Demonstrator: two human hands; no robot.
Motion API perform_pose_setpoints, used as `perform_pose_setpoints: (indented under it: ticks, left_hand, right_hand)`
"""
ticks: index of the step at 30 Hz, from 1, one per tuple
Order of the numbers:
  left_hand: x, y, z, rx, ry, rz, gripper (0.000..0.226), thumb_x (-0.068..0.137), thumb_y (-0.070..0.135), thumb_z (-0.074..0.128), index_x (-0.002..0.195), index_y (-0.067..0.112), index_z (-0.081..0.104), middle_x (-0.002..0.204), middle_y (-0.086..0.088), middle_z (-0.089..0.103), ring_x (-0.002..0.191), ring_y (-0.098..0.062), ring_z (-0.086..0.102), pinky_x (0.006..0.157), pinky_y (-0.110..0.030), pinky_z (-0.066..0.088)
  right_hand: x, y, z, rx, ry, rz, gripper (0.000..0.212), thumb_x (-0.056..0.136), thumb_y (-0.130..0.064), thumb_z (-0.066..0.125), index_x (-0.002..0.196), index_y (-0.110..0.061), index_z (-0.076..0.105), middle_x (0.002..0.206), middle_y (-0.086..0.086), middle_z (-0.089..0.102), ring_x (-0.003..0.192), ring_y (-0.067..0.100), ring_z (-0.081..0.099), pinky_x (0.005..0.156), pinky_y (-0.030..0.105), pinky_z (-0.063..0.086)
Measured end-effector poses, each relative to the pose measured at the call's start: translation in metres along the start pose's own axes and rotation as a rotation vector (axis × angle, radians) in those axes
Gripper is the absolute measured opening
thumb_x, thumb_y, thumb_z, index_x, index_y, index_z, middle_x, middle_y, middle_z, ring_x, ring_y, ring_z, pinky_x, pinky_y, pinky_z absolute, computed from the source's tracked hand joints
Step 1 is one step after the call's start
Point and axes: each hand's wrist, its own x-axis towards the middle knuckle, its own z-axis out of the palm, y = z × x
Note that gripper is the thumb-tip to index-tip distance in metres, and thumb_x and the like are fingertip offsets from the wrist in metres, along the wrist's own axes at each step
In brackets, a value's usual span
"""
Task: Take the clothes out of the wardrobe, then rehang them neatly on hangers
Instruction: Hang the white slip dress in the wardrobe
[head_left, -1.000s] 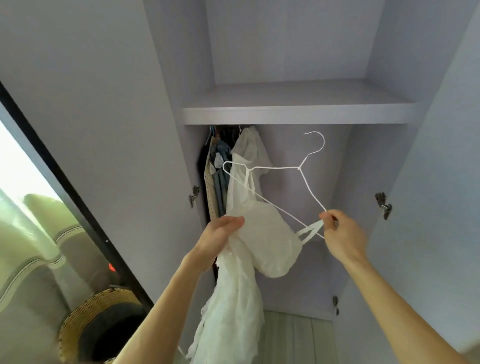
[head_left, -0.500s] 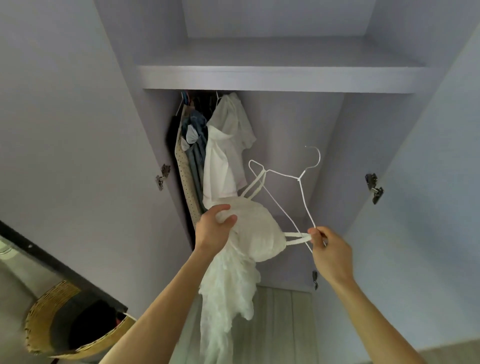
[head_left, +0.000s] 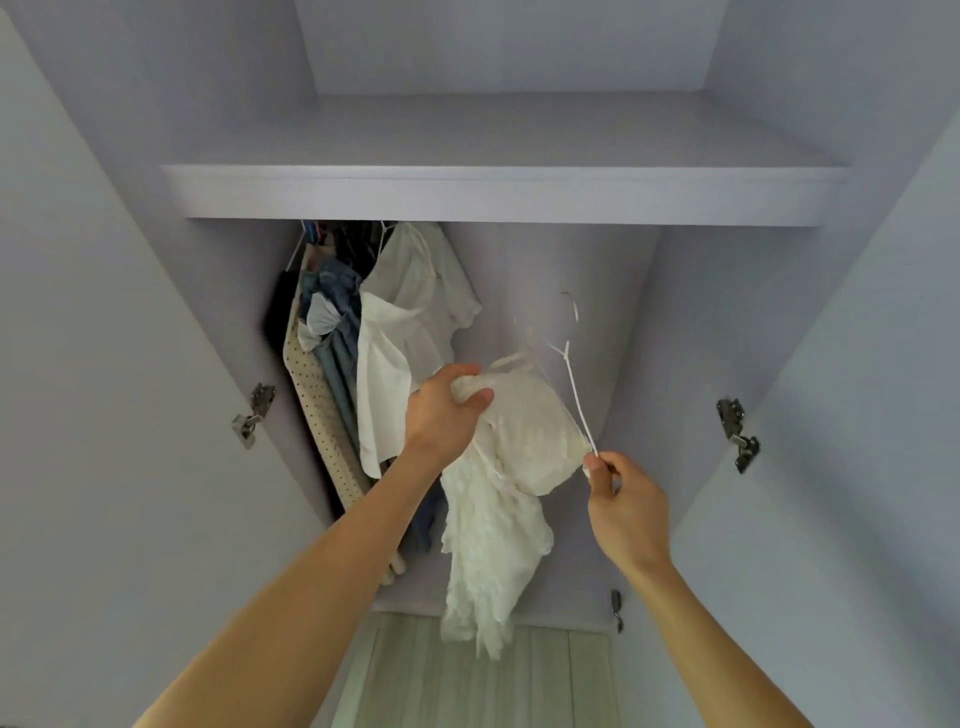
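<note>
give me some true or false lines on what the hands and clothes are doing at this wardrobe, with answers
1. The left hand grips the bunched top of the white garment. True.
2. The right hand holds nothing. False: it pinches one end of the white hanger.
3. The hung clothes crowd the wardrobe's right side. False: they hang at its left side.
4. The white garment's lower part dangles free below both hands. True.
</note>
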Motion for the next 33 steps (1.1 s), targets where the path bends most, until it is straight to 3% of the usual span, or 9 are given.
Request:
perform_pose_setpoints:
  ticks: [3, 7, 11, 15, 21, 24, 26, 28, 33]
  left_hand:
    - [0.03, -0.011, 0.012, 0.004, -0.031, -0.008, 0.036, 0.093, 0.03, 0.068, 0.129, 0.028, 0.061, 0.12, -0.002, 0.062, 0.115, -0.019, 0.056, 0.091, -0.025, 0.045]
    - [0.078, -0.039, 0.028, -0.02, -0.021, -0.004, 0.035, 0.093, 0.029, 0.069, 0.127, 0.029, 0.061, 0.122, 0.0, 0.064, 0.109, -0.016, 0.059, 0.088, -0.023, 0.046]
    - [0.125, -0.074, 0.041, -0.06, -0.013, -0.022, 0.032, 0.092, 0.029, 0.07, 0.123, 0.031, 0.062, 0.119, 0.002, 0.066, 0.102, -0.015, 0.06, 0.086, -0.023, 0.048]
    - [0.169, -0.094, 0.052, -0.045, -0.04, 0.038, 0.033, 0.092, 0.028, 0.07, 0.125, 0.031, 0.063, 0.116, 0.007, 0.062, 0.096, -0.01, 0.056, 0.08, -0.015, 0.042]
    - [0.22, -0.096, 0.063, -0.103, 0.009, 0.134, 0.032, 0.09, 0.028, 0.073, 0.121, 0.032, 0.067, 0.126, 0.004, 0.061, 0.115, -0.014, 0.057, 0.085, -0.013, 0.039]
    - [0.237, -0.085, 0.064, -0.064, -0.016, 0.21, 0.033, 0.091, 0.026, 0.072, 0.123, 0.03, 0.066, 0.116, 0.004, 0.062, 0.088, -0.006, 0.058, 0.066, -0.001, 0.038]
    - [0.244, -0.076, 0.068, -0.017, -0.032, 0.269, 0.034, 0.092, 0.028, 0.071, 0.124, 0.032, 0.064, 0.112, 0.004, 0.063, 0.076, -0.003, 0.057, 0.071, -0.01, 0.047]
    - [0.249, -0.066, 0.073, 0.027, -0.022, 0.293, 0.033, 0.092, 0.032, 0.07, 0.124, 0.036, 0.063, 0.109, 0.005, 0.064, 0.076, -0.008, 0.061, 0.082, -0.026, 0.054]
    - [0.259, -0.044, 0.096, 0.068, -0.048, 0.356, 0.033, 0.095, 0.03, 0.066, 0.128, 0.033, 0.061, 0.105, 0.005, 0.059, 0.065, 0.002, 0.052, 0.076, -0.021, 0.048]
  right_hand:
    - [0.026, -0.004, 0.018, 0.017, -0.009, 0.012, 0.019, 0.102, -0.024, 0.05, 0.099, -0.02, 0.068, 0.087, -0.008, 0.067, 0.084, 0.013, 0.061, 0.077, 0.025, 0.044]
    - [0.064, -0.005, 0.053, 0.116, -0.031, 0.055, 0.016, 0.1, -0.024, 0.055, 0.089, -0.028, 0.065, 0.082, -0.012, 0.067, 0.082, 0.006, 0.062, 0.069, 0.014, 0.041]
    - [0.107, -0.001, 0.092, 0.27, -0.059, 0.139, 0.018, 0.099, -0.018, 0.054, 0.093, -0.028, 0.068, 0.084, -0.007, 0.068, 0.076, 0.014, 0.06, 0.071, 0.025, 0.045]
    - [0.159, -0.009, 0.113, 0.361, -0.031, 0.129, 0.02, 0.096, -0.011, 0.056, 0.091, -0.02, 0.072, 0.065, -0.008, 0.064, 0.061, 0.012, 0.052, 0.067, 0.031, 0.044]
    - [0.229, -0.045, 0.116, 0.342, 0.069, -0.003, 0.024, 0.092, -0.008, 0.051, 0.088, -0.021, 0.071, 0.071, -0.004, 0.061, 0.062, 0.015, 0.05, 0.06, 0.031, 0.042]
    - [0.254, -0.069, 0.112, 0.337, 0.12, -0.008, 0.02, 0.086, -0.014, 0.051, 0.087, -0.021, 0.07, 0.072, -0.003, 0.06, 0.065, 0.018, 0.051, 0.065, 0.034, 0.043]
    - [0.269, -0.083, 0.108, 0.297, 0.161, -0.004, 0.025, 0.074, -0.024, 0.051, 0.087, -0.015, 0.07, 0.072, -0.001, 0.06, 0.068, 0.022, 0.051, 0.068, 0.037, 0.044]
    - [0.285, -0.094, 0.104, 0.256, 0.17, 0.025, 0.035, 0.07, -0.021, 0.049, 0.092, -0.001, 0.069, 0.072, 0.006, 0.058, 0.063, 0.024, 0.049, 0.066, 0.039, 0.042]
    - [0.306, -0.098, 0.095, 0.067, 0.125, 0.098, 0.022, 0.083, -0.013, 0.052, 0.098, -0.003, 0.065, 0.091, 0.013, 0.067, 0.07, 0.029, 0.058, 0.073, 0.044, 0.056]
